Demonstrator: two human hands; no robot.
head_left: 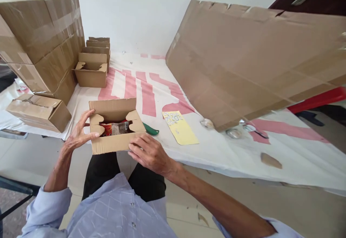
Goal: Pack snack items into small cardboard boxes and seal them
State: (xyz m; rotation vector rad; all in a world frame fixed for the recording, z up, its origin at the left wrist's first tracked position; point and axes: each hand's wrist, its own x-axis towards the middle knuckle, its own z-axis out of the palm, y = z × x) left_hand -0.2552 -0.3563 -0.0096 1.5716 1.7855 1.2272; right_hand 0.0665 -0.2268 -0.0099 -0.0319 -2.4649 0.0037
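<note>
A small open cardboard box (110, 146) sits at the table's near edge in front of me, its long flaps spread and its short end flaps folded partly inward. Inside it lie red and dark printed packets (115, 128), partly covered by the end flaps. My left hand (81, 131) grips the box's left end, thumb over the flap. The fingers of my right hand (148, 151) are curled on the near flap at its right corner. Just right of the box, a green-handled tool (150, 129) shows; the rest of it is hidden behind the box.
Large taped cartons (40, 40) stand at the left, with a row of small open boxes (92, 76) beside them. A closed small box (40, 111) lies at the left edge. Right of centre are a yellow card (181, 130), tape rolls (234, 133) and a big leaning cardboard sheet (251, 58).
</note>
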